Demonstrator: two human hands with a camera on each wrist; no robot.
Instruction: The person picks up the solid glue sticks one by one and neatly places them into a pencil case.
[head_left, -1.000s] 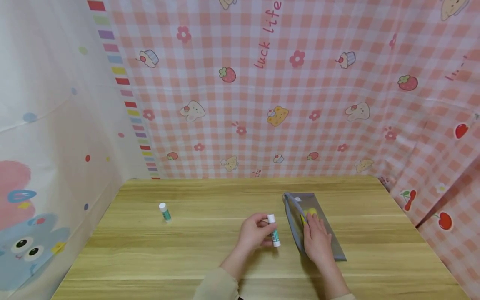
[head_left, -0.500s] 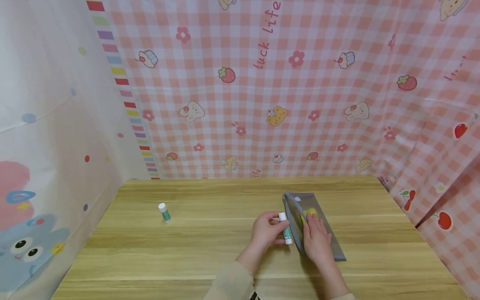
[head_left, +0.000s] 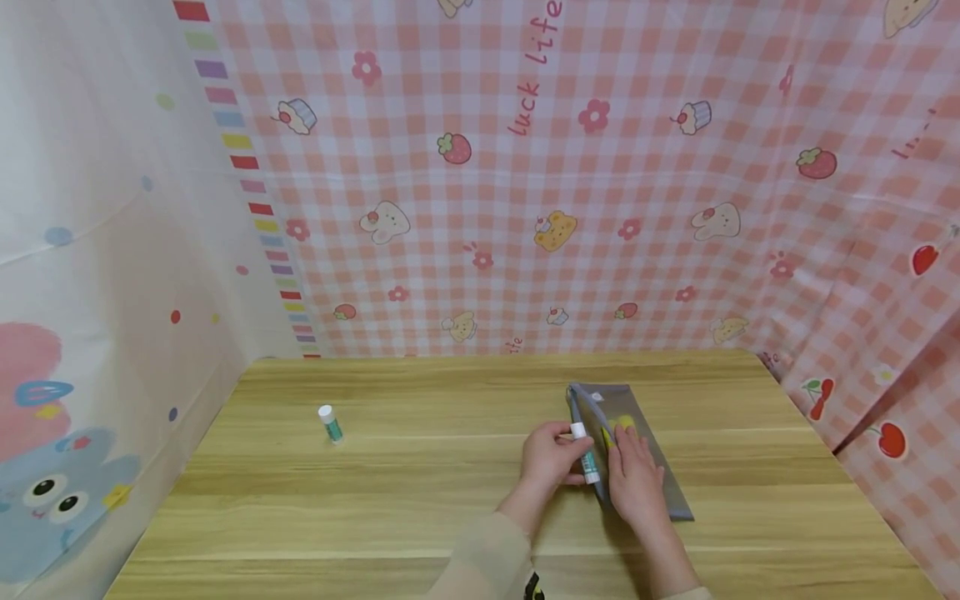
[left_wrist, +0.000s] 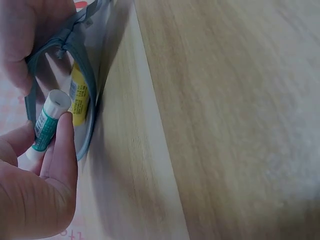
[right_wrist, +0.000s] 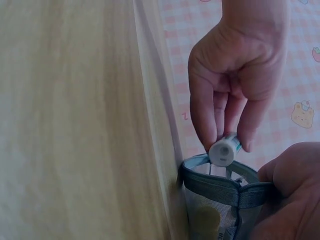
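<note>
My left hand (head_left: 551,458) pinches a glue stick (head_left: 587,458) with a white cap and green label between thumb and fingers. One end of the stick is at the mouth of a grey mesh zip pouch (head_left: 671,492). The pouch lies on the table with its mouth spread apart. My right hand (head_left: 637,479) lies over the upper side of the pouch and grips it near the rim; its thumb is hidden in the head view. Inside the pouch is a yellow item with dark print (left_wrist: 79,100), its kind unclear.
A second glue stick (head_left: 331,424), white-capped with a green label, stands or leans on the wooden table (head_left: 420,508) at the left. A pink checked curtain (head_left: 480,200) hangs behind the far table edge, and a white one (head_left: 202,275) hangs at the left.
My left hand has carried the glue stick to the right, from beside the pouch up to its mouth. The right hand and the pouch have stayed in place.
</note>
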